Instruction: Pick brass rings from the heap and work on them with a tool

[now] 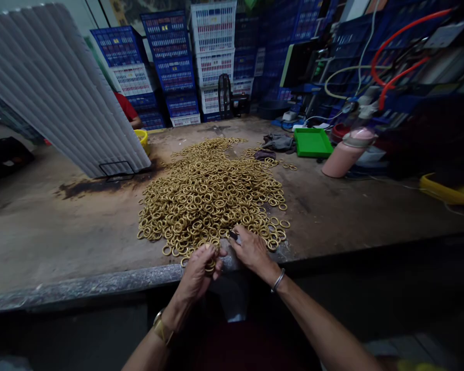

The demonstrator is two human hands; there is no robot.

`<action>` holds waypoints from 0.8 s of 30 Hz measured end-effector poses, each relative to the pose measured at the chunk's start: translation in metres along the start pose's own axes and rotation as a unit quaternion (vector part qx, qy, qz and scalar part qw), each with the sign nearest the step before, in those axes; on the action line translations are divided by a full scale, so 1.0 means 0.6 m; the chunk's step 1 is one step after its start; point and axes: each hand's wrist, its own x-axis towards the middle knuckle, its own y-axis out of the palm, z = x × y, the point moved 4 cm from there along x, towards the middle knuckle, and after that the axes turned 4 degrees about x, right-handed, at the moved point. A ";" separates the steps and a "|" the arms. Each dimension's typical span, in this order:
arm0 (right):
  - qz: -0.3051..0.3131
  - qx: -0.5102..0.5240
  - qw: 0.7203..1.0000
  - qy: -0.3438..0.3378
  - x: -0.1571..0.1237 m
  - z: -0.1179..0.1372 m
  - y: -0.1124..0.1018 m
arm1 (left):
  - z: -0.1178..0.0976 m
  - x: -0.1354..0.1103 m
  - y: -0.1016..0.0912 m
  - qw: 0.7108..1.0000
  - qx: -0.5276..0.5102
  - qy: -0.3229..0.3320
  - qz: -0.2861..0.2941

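Note:
A large heap of brass-coloured rings (pixel 209 190) spreads over the workbench up to its front edge. My left hand (pixel 201 267) is closed around a few of these rings at the near side of the heap, just over the bench edge. To its right, my right hand (pixel 251 250) pinches a small black object (pixel 233 235) between thumb and fingers, its kind too small to make out. The fingertips of this hand are beside the nearest rings. A watch is on my left wrist and a metal bangle on my right.
A ridged pale panel (pixel 69 87) leans in a black wire stand at left. A green tray (pixel 313 142), dark gloves (pixel 279 143) and a pink bottle (pixel 344 157) stand right of the heap. Stacked crates (pixel 170 62) line the back; a person's red sleeve (pixel 126 107) shows behind the panel.

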 end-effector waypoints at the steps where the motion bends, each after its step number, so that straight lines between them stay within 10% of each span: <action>1: 0.000 -0.012 1.000 -0.001 0.000 0.003 0.001 | 0.001 0.000 -0.002 1.000 -0.007 -0.001 -0.001; 24: 0.054 -0.062 0.996 0.015 0.022 -0.022 0.035 | 0.028 0.025 -0.003 0.998 -0.056 0.010 -0.042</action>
